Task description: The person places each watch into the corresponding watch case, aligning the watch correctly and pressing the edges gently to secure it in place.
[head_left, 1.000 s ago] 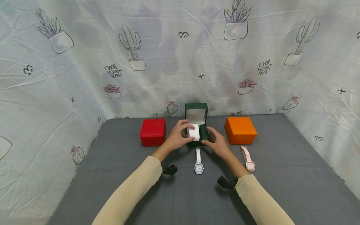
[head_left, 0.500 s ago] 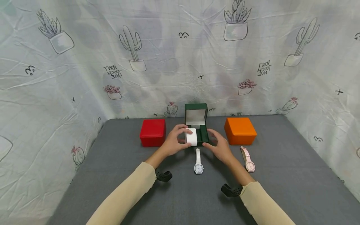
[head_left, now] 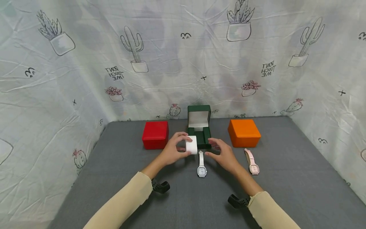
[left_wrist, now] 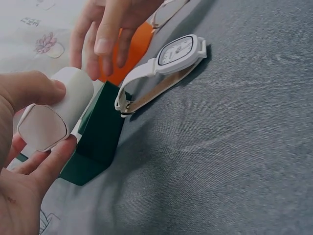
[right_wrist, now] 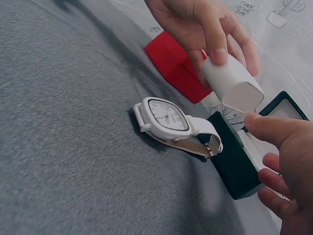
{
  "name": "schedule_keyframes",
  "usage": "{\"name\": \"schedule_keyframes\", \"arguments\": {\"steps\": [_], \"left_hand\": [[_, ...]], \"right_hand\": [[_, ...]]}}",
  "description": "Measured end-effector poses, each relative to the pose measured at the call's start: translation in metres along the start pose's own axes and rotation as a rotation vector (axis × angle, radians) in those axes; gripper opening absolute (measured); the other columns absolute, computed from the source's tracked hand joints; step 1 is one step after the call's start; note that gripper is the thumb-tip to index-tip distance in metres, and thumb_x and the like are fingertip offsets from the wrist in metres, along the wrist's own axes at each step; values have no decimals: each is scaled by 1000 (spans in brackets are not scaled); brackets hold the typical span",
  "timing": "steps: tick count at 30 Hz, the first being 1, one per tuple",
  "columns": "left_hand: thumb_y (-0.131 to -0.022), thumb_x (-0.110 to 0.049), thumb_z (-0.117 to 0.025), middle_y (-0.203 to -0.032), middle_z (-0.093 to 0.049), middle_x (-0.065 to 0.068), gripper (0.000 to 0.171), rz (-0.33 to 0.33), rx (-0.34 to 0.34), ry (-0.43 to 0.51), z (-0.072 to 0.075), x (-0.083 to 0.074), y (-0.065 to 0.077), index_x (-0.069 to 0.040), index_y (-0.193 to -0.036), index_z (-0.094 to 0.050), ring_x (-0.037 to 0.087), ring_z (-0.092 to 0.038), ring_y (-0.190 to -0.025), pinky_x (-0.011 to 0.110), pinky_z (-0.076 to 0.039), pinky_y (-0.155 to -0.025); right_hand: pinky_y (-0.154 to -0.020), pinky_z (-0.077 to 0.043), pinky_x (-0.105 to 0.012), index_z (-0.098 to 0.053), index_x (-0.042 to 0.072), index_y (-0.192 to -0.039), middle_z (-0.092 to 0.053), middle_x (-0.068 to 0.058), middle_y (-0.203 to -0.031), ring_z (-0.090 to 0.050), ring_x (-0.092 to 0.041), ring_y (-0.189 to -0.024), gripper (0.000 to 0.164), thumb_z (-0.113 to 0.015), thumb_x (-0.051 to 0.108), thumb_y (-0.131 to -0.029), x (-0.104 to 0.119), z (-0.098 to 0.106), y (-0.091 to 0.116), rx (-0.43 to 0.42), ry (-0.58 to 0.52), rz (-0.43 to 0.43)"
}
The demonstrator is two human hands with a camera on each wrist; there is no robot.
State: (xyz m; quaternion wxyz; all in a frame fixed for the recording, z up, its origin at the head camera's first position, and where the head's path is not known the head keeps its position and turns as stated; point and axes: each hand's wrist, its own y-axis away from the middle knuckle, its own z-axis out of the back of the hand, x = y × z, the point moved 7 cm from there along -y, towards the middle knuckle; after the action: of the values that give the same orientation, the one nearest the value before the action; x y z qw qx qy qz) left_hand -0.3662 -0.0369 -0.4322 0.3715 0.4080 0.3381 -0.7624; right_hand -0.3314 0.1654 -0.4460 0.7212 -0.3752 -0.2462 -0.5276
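Note:
In the head view my left hand (head_left: 172, 150) holds a white watch pillow (head_left: 193, 145) in front of the left side of an open green watch box (head_left: 199, 108). The left wrist view shows the thumb on top of the pillow (left_wrist: 78, 88) and fingers beneath it. My right hand (head_left: 226, 155) is near the box's front right corner, its fingers loosely bent around nothing. In the right wrist view its thumb tip appears close to the pillow's end; contact is unclear. A white watch (head_left: 201, 171) lies on the grey cloth between my hands, its strap toward the box.
A closed red box (head_left: 155, 135) stands left of the green box and a closed orange box (head_left: 244, 133) stands right. A pink watch (head_left: 253, 164) lies before the orange one, beside my right forearm. A patterned curtain (head_left: 171, 47) hangs behind the table.
My left hand has drawn the watch pillow out of the green box, toward me and to the left. My right hand has moved back slightly from the box's right side.

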Motion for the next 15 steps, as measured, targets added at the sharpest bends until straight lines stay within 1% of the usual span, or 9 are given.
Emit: {"name": "schedule_keyframes", "arguments": {"steps": [3, 6, 9, 12, 15], "left_hand": [[-79, -5, -78, -142, -42, 15, 40, -4, -5, 9, 1, -1, 3, -15, -115, -64, 26, -42, -128, 33, -58, -85], [-78, -5, -79, -142, -42, 13, 41, -8, -7, 17, 2, -1, 6, -15, -115, -64, 25, -43, -127, 36, -58, -86], [-78, -4, -79, -143, -42, 13, 42, -4, -1, 31, 1, -1, 9, -13, -116, -63, 27, -42, -128, 40, -57, -88], [-78, -3, -78, -144, -40, 14, 44, 6, 11, 34, 0, 0, 12, -11, -119, -62, 29, -41, -129, 45, -56, -89], [-79, 0, -76, -144, -39, 15, 45, 10, 15, 28, -1, -2, 15, -7, -120, -60, 31, -39, -130, 49, -55, -90]], "right_hand": [[-97, -50, -49, -56, 6, -131, -64, -11, -119, -61, -27, -111, 61, -81, 24, -78, 2, -2, 4, 27, 24, 25], [-99, -48, -51, -57, 9, -131, -64, -10, -122, -60, -28, -114, 63, -81, 30, -77, 2, -5, 8, 81, 72, 29], [-103, -45, -53, -57, 13, -133, -61, -7, -129, -57, -28, -120, 69, -82, 39, -74, 1, -11, 11, 150, 132, 11], [-103, -43, -56, -56, 17, -135, -57, -10, -134, -52, -31, -124, 77, -83, 49, -70, -1, -15, 14, 203, 199, 2], [-102, -42, -58, -54, 19, -137, -54, -13, -136, -49, -34, -124, 85, -83, 55, -65, -2, -19, 16, 236, 265, 9]]}}
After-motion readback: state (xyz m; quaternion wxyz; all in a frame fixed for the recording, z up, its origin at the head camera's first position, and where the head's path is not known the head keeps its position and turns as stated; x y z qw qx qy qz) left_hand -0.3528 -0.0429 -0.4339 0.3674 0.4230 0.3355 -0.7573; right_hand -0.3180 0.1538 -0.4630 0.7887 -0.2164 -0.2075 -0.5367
